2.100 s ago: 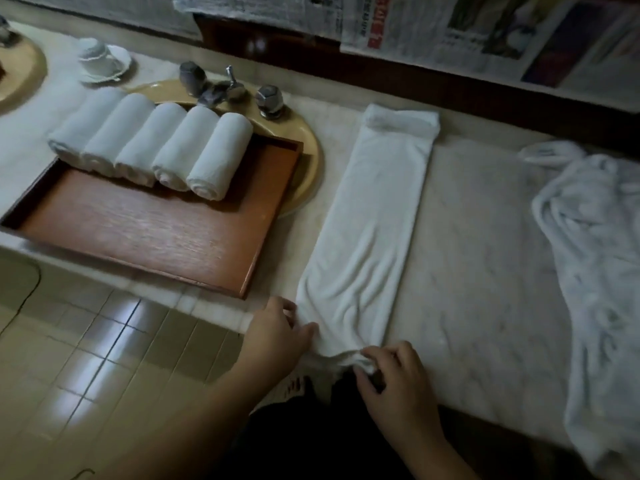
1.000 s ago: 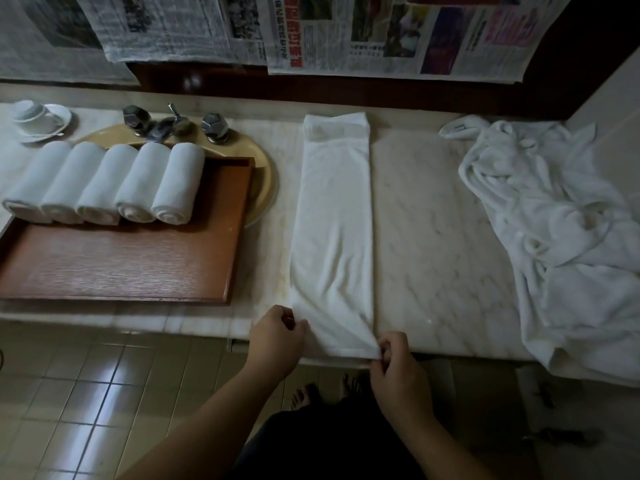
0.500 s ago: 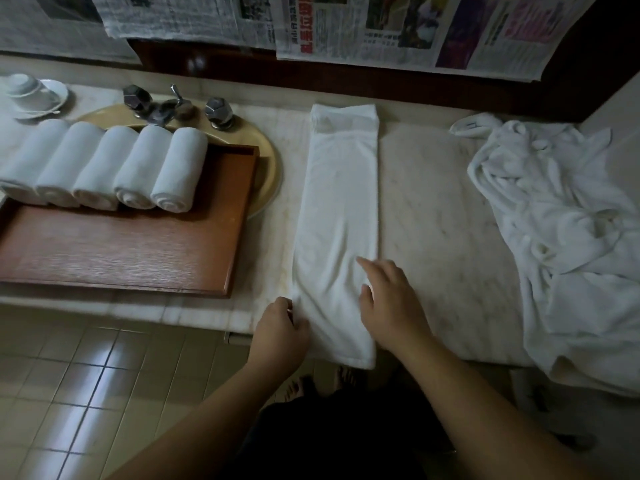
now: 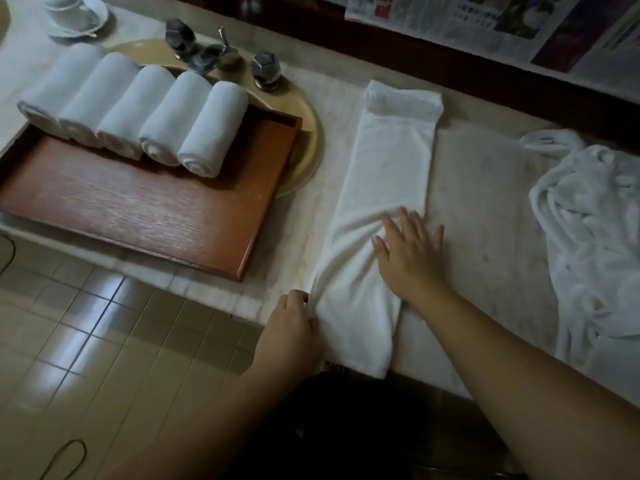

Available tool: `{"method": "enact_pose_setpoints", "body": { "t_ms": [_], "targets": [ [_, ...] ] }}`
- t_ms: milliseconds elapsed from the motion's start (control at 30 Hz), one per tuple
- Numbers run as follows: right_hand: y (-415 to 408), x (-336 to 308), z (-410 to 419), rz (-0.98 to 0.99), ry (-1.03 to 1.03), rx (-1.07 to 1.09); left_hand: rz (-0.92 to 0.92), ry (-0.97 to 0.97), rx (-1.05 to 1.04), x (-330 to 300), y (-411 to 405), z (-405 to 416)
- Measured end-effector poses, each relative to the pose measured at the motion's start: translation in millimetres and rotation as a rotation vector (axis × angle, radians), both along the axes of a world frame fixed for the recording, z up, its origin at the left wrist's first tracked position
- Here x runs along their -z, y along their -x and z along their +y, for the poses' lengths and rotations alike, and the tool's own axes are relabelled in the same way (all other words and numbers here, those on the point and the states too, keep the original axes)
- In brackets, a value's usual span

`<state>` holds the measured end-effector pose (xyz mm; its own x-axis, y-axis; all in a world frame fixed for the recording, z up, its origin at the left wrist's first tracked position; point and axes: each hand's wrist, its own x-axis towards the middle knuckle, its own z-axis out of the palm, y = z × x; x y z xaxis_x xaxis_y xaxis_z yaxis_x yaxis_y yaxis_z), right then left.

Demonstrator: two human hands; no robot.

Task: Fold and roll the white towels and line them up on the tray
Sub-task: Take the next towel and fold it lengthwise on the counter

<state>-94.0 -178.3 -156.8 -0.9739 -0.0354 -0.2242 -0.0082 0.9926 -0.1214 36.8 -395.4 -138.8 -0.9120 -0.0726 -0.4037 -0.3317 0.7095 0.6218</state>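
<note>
A white towel [image 4: 388, 161], folded into a long narrow strip, lies flat on the marble counter, its near end hanging over the front edge. My right hand [image 4: 408, 251] presses flat on the strip's lower half with straight, spread fingers. My left hand [image 4: 291, 330] pinches the towel's near left edge at the counter's front. A brown wooden tray [image 4: 145, 216] lies to the left. Several rolled white towels [image 4: 166, 116] sit side by side along its far edge.
A heap of unfolded white towels [image 4: 588, 237] lies at the right of the counter [image 4: 485, 209]. Behind the tray is a yellowish basin [image 4: 298, 105] with chrome taps [image 4: 207, 53]. A cup and saucer [image 4: 76, 15] stand far left. Newspapers [image 4: 485, 22] cover the wall.
My right hand let go of the towel's near right corner and slid up the strip, now lying flat on it. My left hand stays pinching the near left edge.
</note>
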Motion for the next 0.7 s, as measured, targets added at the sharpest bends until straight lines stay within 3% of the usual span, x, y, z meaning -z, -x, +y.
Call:
{"method": "enact_pose_setpoints", "body": {
  "t_ms": [100, 200, 400, 700],
  "targets": [
    [22.5, -7.8, -19.2, 0.072, 0.16, -0.147, 0.125, 0.158, 0.011, 3.7, -4.0, 6.5],
    [51.0, -4.6, -38.2, -0.001, 0.098, -0.247, 0.286, 0.335, 0.091, 10.5, -8.1, 19.8],
    [64.7, 19.7, -35.7, -0.154, -0.048, -0.191, 0.153, 0.38, 0.271, 34.1, -5.5, 55.0],
    [103.7, 17.1, -21.0, -0.158, -0.082, -0.16, 0.207, 0.405, 0.342, 43.1, -8.7, 48.8]
  ]
}}
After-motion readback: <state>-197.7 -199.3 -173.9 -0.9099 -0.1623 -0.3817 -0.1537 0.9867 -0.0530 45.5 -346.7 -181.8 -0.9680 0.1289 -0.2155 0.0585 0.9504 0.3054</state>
